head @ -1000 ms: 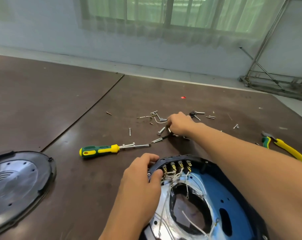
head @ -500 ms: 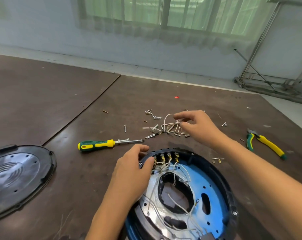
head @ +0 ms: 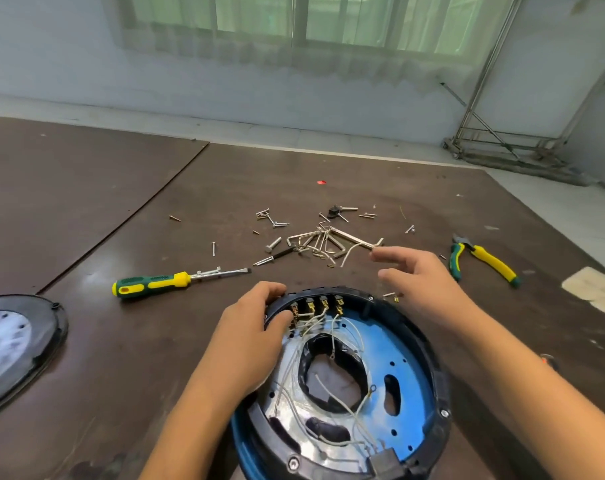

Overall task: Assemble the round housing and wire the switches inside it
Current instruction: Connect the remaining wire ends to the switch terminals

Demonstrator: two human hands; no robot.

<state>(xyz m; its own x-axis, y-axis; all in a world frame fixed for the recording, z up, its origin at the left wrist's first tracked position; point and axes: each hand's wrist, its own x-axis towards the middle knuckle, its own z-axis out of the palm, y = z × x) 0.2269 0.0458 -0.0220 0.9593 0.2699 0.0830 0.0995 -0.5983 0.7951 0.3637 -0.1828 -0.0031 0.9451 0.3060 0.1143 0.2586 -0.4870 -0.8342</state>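
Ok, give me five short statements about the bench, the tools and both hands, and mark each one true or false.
1. The left hand rests on the rim of the round housing beside the switches. True.
2. The right hand grips the pliers. False: the pliers lie untouched on the table, to its right.
3. The screwdriver lies on the table, left of the housing. True.
4. The housing is closed by a cover. False: it is open, with white wires exposed.
5. Loose screws lie beyond the housing. True.
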